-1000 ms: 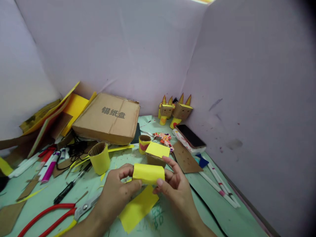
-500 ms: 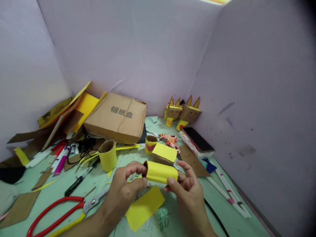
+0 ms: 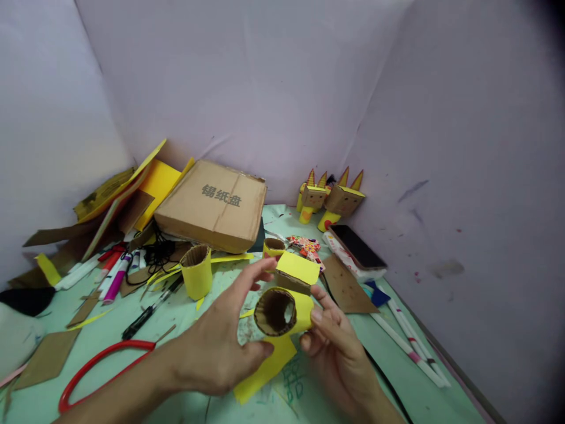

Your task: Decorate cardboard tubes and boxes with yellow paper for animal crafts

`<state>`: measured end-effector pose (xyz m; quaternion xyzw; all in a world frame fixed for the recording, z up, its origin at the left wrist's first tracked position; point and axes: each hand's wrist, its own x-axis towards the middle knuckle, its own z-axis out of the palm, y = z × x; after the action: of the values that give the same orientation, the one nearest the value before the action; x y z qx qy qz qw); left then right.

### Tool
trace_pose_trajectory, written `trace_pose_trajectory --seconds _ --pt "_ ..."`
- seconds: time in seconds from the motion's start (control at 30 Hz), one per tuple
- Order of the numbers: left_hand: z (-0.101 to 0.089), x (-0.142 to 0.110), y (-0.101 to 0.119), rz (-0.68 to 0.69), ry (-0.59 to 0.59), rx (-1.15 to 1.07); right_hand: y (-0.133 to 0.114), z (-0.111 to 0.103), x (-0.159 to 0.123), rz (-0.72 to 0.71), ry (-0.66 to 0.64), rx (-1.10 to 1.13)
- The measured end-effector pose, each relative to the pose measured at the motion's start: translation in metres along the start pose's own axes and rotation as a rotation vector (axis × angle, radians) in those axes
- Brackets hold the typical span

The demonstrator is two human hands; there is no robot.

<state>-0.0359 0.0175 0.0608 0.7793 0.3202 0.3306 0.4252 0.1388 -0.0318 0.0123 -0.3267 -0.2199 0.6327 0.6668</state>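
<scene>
While the right hand (image 3: 339, 341) holds one yellow-wrapped cardboard tube (image 3: 304, 311) pinched at its right-hand end, the left hand (image 3: 220, 335) stands with thumb and fingers spread just beside the tube's round opening; whether a fingertip touches the rim cannot be told. The tube is held above the tabletop (image 3: 435, 406), its hollow end turned toward the viewer and to the left. Below it lies one yellow sheet (image 3: 268, 372), partly covered by the left thumb. Directly beyond the tube sits one small box (image 3: 298, 268) with a yellow top. Two further yellow tubes are present: one upright tube (image 3: 197, 282) beyond the left hand, and one shorter tube (image 3: 273, 244), partly hidden behind the fingers. At the rear are one large cardboard box (image 3: 212, 206) and, near the corner, two box-headed figures (image 3: 344, 200), each with two pointed ears. One phone (image 3: 359, 247) rests on one white packet (image 3: 342, 257). One red scissors handle (image 3: 119, 345) shows beside the left forearm.
</scene>
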Motion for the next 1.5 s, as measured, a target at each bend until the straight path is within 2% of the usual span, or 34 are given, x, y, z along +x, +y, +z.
trace_pose_trajectory --seconds 0.1,0.17,0.2,0.27,0.37,0.47,0.53,0.67,0.77,0.87,0.97,1.1,1.17,1.3,1.43,1.5 --pt "0.008 -0.001 -0.003 0.033 -0.133 -0.108 0.005 0.002 0.001 0.182 -0.09 0.023" --pt "0.012 -0.001 -0.007 0.057 -0.158 -0.182 0.009 0.001 0.002 0.233 -0.135 -0.049" --pt "0.012 0.001 -0.01 0.055 -0.133 -0.195 0.01 0.0 0.003 0.219 -0.137 -0.124" --pt "0.01 0.005 -0.016 0.01 -0.005 -0.154 0.009 -0.005 0.004 0.104 -0.07 -0.358" --pt "0.004 0.016 -0.03 -0.164 0.243 -0.017 -0.001 -0.018 0.004 -0.151 0.12 -0.79" --pt "0.002 0.025 -0.048 -0.322 0.356 0.021 -0.013 -0.03 0.003 -0.263 0.231 -1.057" --pt "0.003 0.028 -0.058 -0.384 0.378 0.01 -0.016 -0.036 0.003 -0.217 0.201 -1.148" --pt "0.008 0.025 -0.07 -0.432 0.392 -0.024 -0.008 -0.037 0.003 -0.034 0.051 -1.306" --pt "0.011 0.015 -0.068 -0.418 0.427 0.01 0.001 -0.029 0.003 0.043 0.043 -1.427" --pt "0.012 -0.004 -0.056 -0.422 0.458 0.121 0.007 -0.023 0.004 0.074 0.053 -1.517" --pt "0.008 -0.029 -0.036 -0.411 0.437 0.21 0.012 -0.026 0.006 0.076 0.048 -1.386" --pt "-0.002 -0.054 -0.019 -0.372 0.467 0.368 0.014 -0.034 0.01 0.189 0.009 -0.913" --pt "-0.004 -0.057 -0.017 -0.395 0.403 0.369 0.013 -0.033 0.01 0.243 0.007 -0.77" --pt "0.009 -0.044 -0.02 -0.475 0.178 0.177 0.013 -0.03 0.009 0.23 0.031 -0.69" --pt "0.03 -0.03 -0.026 -0.536 0.061 -0.065 0.016 -0.031 0.007 0.197 0.022 -0.664" --pt "0.038 -0.028 -0.031 -0.512 -0.008 -0.16 0.018 -0.032 0.006 0.192 0.016 -0.653"
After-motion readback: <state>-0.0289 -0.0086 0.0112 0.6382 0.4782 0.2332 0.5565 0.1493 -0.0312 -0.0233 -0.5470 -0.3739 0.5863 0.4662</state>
